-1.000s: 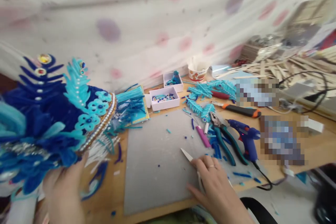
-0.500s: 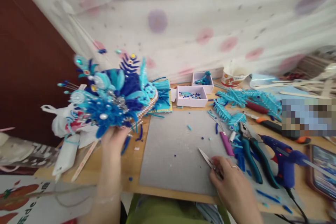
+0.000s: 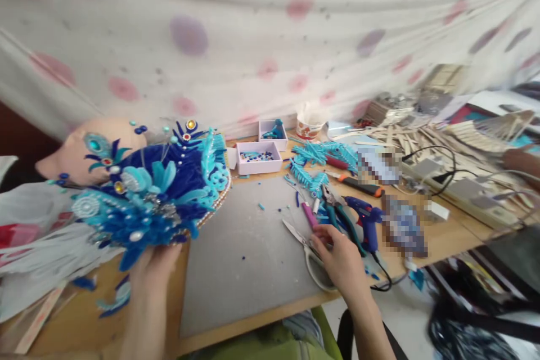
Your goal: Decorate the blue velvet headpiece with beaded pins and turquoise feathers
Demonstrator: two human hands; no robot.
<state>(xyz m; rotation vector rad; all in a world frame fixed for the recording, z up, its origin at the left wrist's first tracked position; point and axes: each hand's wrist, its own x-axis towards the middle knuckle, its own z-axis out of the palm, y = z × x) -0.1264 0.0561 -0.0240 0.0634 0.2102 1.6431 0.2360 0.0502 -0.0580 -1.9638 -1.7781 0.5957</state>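
My left hand (image 3: 154, 264) supports a large blue and turquoise headpiece (image 3: 169, 180) from below, its fingers mostly hidden under the petals. Beads, pearls and gem pieces cover it, and a mannequin head (image 3: 71, 152) shows behind. On the grey mat (image 3: 228, 270), white-handled scissors (image 3: 314, 267) lie with their blades pointing up and left. My right hand (image 3: 335, 250) is at the scissors, fingers curled with thumb and forefinger close together over their pivot; it is unclear how firmly they are gripped. A purple-handled tool (image 3: 309, 215) lies just beyond these fingers.
White boxes of beads (image 3: 259, 166) and blue pieces (image 3: 272, 138) stand behind the mat. Right of it lie turquoise sprigs (image 3: 310, 180), pliers (image 3: 343, 219), a cutter (image 3: 360, 185) and a blue glue gun (image 3: 368, 222). Another person's hand (image 3: 523, 158) shows at far right.
The view has swung right. The headpiece has turned and lowered, bringing the mannequin head into sight. My right hand has moved nearer the purple tool, and the scissors' handles now show.
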